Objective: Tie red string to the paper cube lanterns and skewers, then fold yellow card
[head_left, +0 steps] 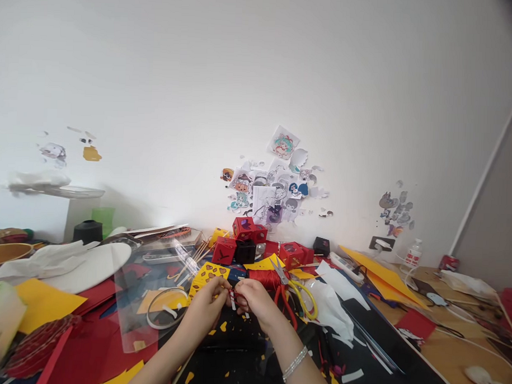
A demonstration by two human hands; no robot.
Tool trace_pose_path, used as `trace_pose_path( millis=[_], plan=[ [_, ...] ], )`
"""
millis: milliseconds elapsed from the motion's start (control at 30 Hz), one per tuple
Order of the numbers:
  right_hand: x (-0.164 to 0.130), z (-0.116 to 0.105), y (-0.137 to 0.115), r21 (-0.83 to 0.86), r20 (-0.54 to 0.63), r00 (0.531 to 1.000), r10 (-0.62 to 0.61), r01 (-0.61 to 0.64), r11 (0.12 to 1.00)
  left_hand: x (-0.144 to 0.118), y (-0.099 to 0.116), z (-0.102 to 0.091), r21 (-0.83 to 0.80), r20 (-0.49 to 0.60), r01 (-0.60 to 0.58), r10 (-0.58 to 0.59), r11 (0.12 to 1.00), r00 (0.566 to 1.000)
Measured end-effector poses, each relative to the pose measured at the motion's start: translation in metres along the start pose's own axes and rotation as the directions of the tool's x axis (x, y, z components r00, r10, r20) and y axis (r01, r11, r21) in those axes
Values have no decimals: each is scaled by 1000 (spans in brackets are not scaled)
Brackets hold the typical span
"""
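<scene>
My left hand (pixel 210 299) and my right hand (pixel 258 303) meet at the middle of the desk, fingers closed in a pinch. Between the fingertips a narrow white strip (pixel 233 300) hangs down, with a bit of red beside it; the fingers partly hide it, and its material is unclear. Just beyond my left hand lies a yellow sheet with brown heart shapes (pixel 205 273). Past my right hand rest a bundle of red cord (pixel 264 280) and open scissors (pixel 280 270). Small yellow scraps (pixel 223 326) dot the black surface below.
Red boxes (pixel 243 228) and a black box (pixel 245 251) are stacked against the wall. A clear plastic sheet (pixel 130 299) and a ring (pixel 148 314) lie left. Crumpled white plastic (pixel 331 306), a dark flat device (pixel 372 333) and a bottle (pixel 414 253) stand or lie right.
</scene>
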State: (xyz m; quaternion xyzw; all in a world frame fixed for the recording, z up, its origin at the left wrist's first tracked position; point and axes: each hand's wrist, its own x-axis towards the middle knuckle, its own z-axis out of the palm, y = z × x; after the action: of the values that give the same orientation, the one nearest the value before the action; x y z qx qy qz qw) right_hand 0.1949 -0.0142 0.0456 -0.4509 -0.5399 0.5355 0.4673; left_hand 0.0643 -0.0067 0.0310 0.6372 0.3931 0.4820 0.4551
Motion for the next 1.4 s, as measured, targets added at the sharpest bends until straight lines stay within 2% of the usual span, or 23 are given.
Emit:
trace_pose_path(
  millis=[233,467,600,867,1033,1233,1400],
  plan=[
    [-5,0,-3,2,96,995,9,-9,1000,1,-1,-4,11,-16,-10,10,1000,1000],
    [-5,-7,-4,124,261,965,25,-59,991,-3,6,-3,49,10,-48,47,998,999],
    [-4,-11,-2,174,296,955,12,-66,983,-5,12,-2,53,26,-59,58,997,998],
    [-1,-13,2,203,215,976,-30,-14,979,-2,4,-3,-2,51,-7,7,1000,999],
    [1,-14,3,209,168,985,-49,13,978,-5,9,-5,2,76,22,-22,1000,997],
    [0,-14,1,209,76,995,-68,51,977,-6,14,-7,-19,34,60,-60,998,998],
    [-3,-14,-5,174,47,997,-58,49,984,-7,13,-6,-114,21,84,-82,990,996]
  ],
)
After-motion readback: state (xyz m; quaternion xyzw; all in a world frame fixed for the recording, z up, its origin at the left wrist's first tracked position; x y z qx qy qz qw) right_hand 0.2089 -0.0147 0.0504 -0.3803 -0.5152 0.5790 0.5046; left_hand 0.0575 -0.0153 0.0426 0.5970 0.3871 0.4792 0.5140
